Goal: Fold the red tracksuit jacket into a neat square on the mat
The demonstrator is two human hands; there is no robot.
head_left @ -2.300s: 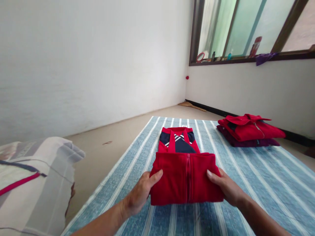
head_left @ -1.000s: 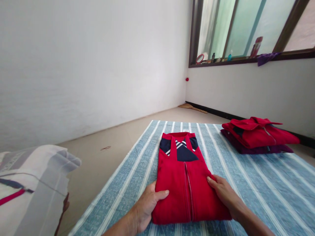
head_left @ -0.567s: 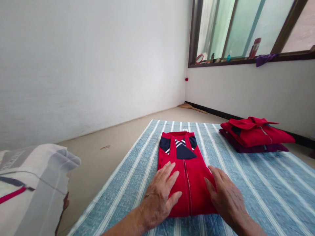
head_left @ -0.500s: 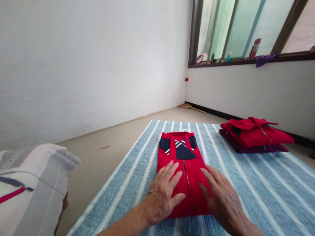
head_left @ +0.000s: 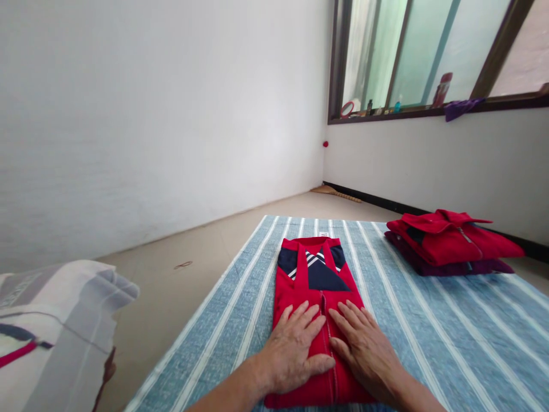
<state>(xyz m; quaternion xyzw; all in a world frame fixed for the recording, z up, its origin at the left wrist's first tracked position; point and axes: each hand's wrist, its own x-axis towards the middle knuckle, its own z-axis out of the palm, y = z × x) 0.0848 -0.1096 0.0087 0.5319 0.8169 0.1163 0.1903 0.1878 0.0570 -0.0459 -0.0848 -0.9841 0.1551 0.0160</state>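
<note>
A folded red zip jacket [head_left: 295,292] with navy panels and white stripes lies flat on a blue-and-white striped cloth [head_left: 223,312], its collar away from me. My left hand [head_left: 295,346] rests flat on the jacket left of the zipper, fingers spread. Palm down, my right hand [head_left: 364,349] presses on the jacket just right of the zipper, fingers stretched out. Neither hand grips the fabric. Part of the jacket's lower half is covered by both hands.
A stack of folded clothes sits at the right, with a red jacket [head_left: 454,237] over a dark purple garment [head_left: 450,268]. White-and-grey fabric [head_left: 72,320] is piled at the left. Bottles and a mirror [head_left: 347,109] line the windowsill; a hair-tie-like loop [head_left: 183,265] lies on the floor.
My right hand has moved left from the jacket's right edge onto its front, near the zipper. My left hand stays on the jacket. The view has tilted up slightly.
</note>
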